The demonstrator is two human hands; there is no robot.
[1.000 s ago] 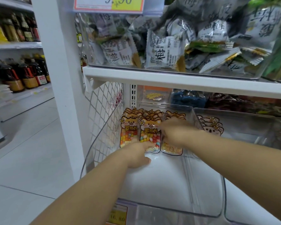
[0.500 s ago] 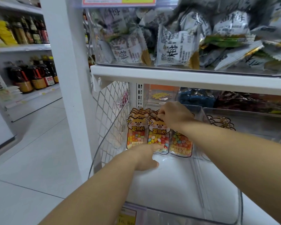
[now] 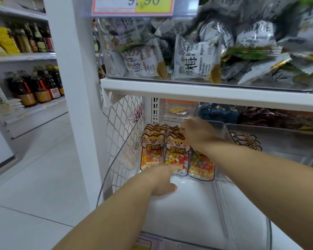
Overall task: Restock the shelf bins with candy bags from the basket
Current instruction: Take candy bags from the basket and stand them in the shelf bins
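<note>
Three rows of candy bags with a cartoon cat and coloured beans stand upright at the back of a clear shelf bin (image 3: 188, 217): left row (image 3: 151, 150), middle row (image 3: 177, 156), right row (image 3: 201, 165). My left hand (image 3: 161, 179) rests on the bin floor, its fingers touching the foot of the middle row. My right hand (image 3: 197, 132) reaches over from the right, its fingers curled on the tops of the middle and right rows. The basket is out of view.
A white shelf board (image 3: 206, 92) runs close above the bin and carries a bin of grey snack packs (image 3: 195, 64). A wire mesh panel (image 3: 123, 134) closes the left side. Another clear bin (image 3: 278, 141) stands to the right. Bottles (image 3: 36, 85) line a far shelf.
My right hand has risen from the fronts of the bags to their tops, uncovering the right row. My left hand has stayed at the foot of the bags.
</note>
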